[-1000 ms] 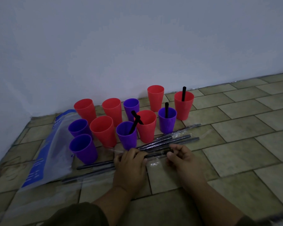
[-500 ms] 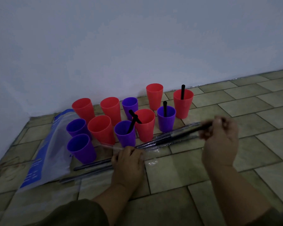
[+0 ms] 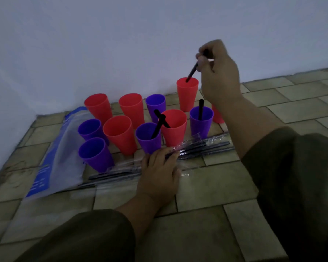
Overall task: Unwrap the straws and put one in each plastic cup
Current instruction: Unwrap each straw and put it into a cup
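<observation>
Tiled floor [image 3: 225, 182] runs back to a plain white wall [image 3: 121, 44], all in dim light. At the back of a cluster of cups stands a tall red cup [image 3: 187, 95], and a black straw [image 3: 192, 72] slants down into its mouth, its lower end just inside the rim. The right hand [image 3: 218, 72] is raised above and slightly right of that cup, thumb and fingertips pinching the straw's upper end. Just in front, a purple cup [image 3: 201, 121] holds an upright straw [image 3: 200, 109]. Left of it, a red middle cup [image 3: 174, 129] and a front purple cup [image 3: 149, 138] each hold a leaning straw, and the two straws cross above the rims. Another red cup [image 3: 217, 116] is mostly hidden behind the right forearm. Six more cups stand further left: two red [image 3: 98, 106] and one purple along the wall side, then one red and two purple [image 3: 95, 156] nearer the camera. In front of the cups a bundle of wrapped straws [image 3: 206, 147] lies across the tiles in clear, crinkled film. The left hand [image 3: 159, 174] rests palm down on the bundle with its fingers stretched flat over the wrappers, well apart from the right hand. At far left a blue and clear plastic bag [image 3: 59, 157] lies flat on the floor. Dark sleeves cover both forearms.
</observation>
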